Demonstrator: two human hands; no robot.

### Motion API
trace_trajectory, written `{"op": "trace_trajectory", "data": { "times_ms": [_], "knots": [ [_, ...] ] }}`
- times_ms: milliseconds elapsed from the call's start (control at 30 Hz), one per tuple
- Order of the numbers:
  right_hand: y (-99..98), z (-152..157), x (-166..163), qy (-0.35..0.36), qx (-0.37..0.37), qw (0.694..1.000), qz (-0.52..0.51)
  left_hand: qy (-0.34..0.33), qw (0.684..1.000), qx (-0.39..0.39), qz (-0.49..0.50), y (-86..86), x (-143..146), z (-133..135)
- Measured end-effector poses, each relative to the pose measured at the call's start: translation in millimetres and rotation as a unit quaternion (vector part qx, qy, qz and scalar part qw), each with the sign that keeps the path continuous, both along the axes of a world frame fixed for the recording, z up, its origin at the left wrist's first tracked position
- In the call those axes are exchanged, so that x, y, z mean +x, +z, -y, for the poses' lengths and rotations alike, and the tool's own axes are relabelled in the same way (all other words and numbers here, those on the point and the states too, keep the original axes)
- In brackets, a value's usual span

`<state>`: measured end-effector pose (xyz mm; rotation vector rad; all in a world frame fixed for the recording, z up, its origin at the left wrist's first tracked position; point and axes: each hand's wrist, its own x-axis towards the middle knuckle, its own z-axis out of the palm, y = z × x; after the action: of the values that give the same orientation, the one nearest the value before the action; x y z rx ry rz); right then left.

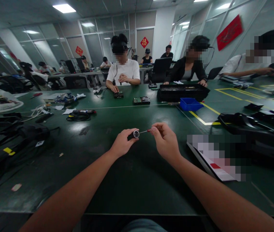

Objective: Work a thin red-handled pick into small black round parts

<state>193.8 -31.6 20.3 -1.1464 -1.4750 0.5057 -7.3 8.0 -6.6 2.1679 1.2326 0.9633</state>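
My left hand (123,141) is closed around a small black cylindrical part (134,134) with a round silvery end facing right. My right hand (164,140) pinches a thin screwdriver (144,131) with a red handle, its metal tip pointed at the silvery end of the part. Both hands hover a little above the dark green table (117,180), close together in the middle of the view.
A blue bin (189,104) and a long black tray (182,91) lie beyond my right hand. Circuit boards (141,100), cables (78,115) and black bags (18,141) lie around. Several other people sit working across the table. A blurred flat item (214,154) lies at right.
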Motion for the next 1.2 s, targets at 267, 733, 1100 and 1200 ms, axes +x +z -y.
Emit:
{"op": "trace_trajectory", "data": {
  "times_ms": [267,733,1100,1200],
  "knots": [
    [-17.0,-24,2,0.028,-0.110,0.954,-0.278,-0.024,0.997,0.067,-0.032,8.6,1,-4],
    [-5.1,-11,4,-0.044,-0.044,0.995,-0.080,-0.013,0.994,0.061,-0.088,4.1,1,-7],
    [-10.0,-12,2,-0.042,-0.058,0.997,-0.012,-0.008,0.993,0.058,-0.099,8.5,4,-3],
    [-6.2,-11,4,-0.077,-0.047,0.996,0.003,-0.010,0.993,0.053,-0.103,5.8,3,-5]
  ]
}}
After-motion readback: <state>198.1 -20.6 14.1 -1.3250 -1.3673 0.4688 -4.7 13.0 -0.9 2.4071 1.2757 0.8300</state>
